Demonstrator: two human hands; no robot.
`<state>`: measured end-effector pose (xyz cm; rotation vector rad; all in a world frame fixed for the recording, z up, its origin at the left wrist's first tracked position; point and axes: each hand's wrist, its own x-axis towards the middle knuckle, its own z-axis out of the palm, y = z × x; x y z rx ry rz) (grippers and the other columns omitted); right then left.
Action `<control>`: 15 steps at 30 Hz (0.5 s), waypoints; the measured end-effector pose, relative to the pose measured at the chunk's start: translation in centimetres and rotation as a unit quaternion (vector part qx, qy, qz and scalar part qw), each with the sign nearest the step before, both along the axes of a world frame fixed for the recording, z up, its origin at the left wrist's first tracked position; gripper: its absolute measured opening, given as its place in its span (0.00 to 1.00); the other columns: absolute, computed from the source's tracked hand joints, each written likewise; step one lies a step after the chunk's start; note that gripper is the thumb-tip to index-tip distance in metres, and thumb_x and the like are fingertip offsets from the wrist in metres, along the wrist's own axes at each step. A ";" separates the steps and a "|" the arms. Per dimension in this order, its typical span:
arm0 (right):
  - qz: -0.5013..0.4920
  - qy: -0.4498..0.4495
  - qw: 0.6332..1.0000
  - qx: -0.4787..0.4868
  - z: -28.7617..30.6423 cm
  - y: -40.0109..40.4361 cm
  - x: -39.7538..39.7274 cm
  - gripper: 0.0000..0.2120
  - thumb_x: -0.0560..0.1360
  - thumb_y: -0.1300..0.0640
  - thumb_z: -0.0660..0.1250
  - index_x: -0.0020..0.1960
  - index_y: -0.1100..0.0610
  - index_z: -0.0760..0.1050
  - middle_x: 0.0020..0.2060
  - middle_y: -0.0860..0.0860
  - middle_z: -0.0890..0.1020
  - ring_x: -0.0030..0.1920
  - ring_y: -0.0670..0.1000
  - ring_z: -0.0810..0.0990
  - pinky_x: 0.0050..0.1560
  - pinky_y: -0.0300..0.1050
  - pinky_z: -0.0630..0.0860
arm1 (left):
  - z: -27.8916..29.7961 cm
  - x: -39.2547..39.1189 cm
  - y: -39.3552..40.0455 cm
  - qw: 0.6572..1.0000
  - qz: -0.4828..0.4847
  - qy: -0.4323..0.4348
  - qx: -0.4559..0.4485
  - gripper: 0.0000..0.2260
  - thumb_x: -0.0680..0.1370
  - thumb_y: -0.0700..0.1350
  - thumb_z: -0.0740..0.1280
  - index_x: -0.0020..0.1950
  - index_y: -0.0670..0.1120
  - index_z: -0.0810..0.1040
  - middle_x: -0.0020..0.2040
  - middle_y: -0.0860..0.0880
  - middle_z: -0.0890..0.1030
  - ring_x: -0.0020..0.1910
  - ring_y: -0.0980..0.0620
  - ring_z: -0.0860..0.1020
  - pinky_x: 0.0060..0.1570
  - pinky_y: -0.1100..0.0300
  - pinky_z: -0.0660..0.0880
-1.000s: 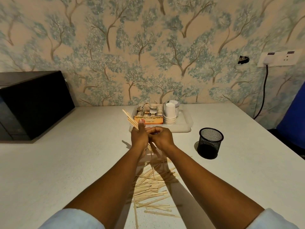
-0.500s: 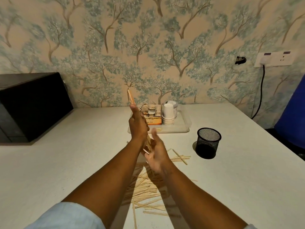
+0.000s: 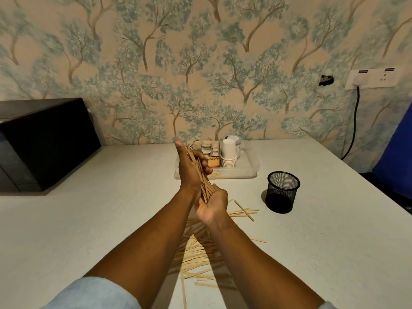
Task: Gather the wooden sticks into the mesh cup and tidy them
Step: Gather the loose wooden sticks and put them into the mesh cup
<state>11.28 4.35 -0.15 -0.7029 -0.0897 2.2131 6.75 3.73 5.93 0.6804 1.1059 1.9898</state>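
My left hand [image 3: 189, 172] holds a bundle of wooden sticks [image 3: 201, 177] upright above the table, fingers wrapped round them. My right hand [image 3: 211, 206] sits just below, palm up, cupping the bundle's lower ends. A loose pile of wooden sticks [image 3: 196, 255] lies on the white table under my forearms, and a few more sticks [image 3: 244, 211] lie to the right of my right hand. The black mesh cup [image 3: 282, 195] stands upright to the right of my hands and looks dark inside.
A clear plastic tray [image 3: 252, 172] with paper cups and packets stands behind my hands by the wall. A black microwave [image 3: 44, 143] sits at the far left. A black cable [image 3: 354, 121] hangs from a wall socket at the right, near a blue object [image 3: 394, 152].
My left hand has lifted the bundle and tipped it more upright. My right hand dropped from clasping beside the left to cupping the sticks' lower ends, palm up.
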 end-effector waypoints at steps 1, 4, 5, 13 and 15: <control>-0.003 0.002 1.000 -0.002 0.1 0.0 0.1 0.16 0.81 0.51 0.54 0.54 0.61 0.75 0.45 0.59 0.82 0.45 0.56 0.82 0.41 0.46 0.80 | 0.0 0.0 0.0 1.000 -0.002 -0.002 -0.004 0.33 0.78 0.73 0.47 0.34 0.47 0.71 0.26 0.50 0.70 0.25 0.53 0.68 0.27 0.61 0.69; -0.020 0.010 1.000 -0.014 0.1 0.0 0.1 0.15 0.81 0.53 0.55 0.52 0.62 0.74 0.44 0.59 0.83 0.43 0.57 0.83 0.37 0.46 0.81 | 0.0 -0.1 0.2 1.000 -0.005 -0.013 -0.020 0.33 0.79 0.71 0.47 0.33 0.46 0.74 0.25 0.50 0.69 0.24 0.54 0.66 0.28 0.61 0.65; -0.026 0.017 0.999 -0.017 0.1 -0.1 0.2 0.15 0.81 0.53 0.55 0.52 0.63 0.75 0.43 0.60 0.83 0.43 0.57 0.83 0.36 0.46 0.81 | 0.0 -0.2 0.2 0.999 -0.007 -0.021 -0.027 0.32 0.81 0.69 0.48 0.34 0.46 0.74 0.25 0.51 0.69 0.23 0.55 0.65 0.27 0.62 0.64; -0.039 0.038 0.998 -0.012 0.2 0.0 0.5 0.14 0.81 0.59 0.55 0.54 0.66 0.75 0.42 0.61 0.83 0.42 0.58 0.84 0.38 0.47 0.83 | 0.1 -0.5 0.6 0.998 -0.001 -0.052 -0.031 0.14 0.81 0.46 0.54 0.43 0.44 0.76 0.26 0.52 0.69 0.24 0.55 0.65 0.26 0.64 0.64; -0.040 0.034 0.999 -0.010 0.2 0.0 0.5 0.14 0.82 0.59 0.55 0.53 0.66 0.76 0.37 0.60 0.85 0.39 0.57 0.85 0.38 0.47 0.83 | 0.3 -0.5 0.7 0.997 -0.003 -0.071 -0.031 0.17 0.83 0.49 0.54 0.42 0.44 0.77 0.27 0.51 0.71 0.25 0.55 0.68 0.28 0.63 0.68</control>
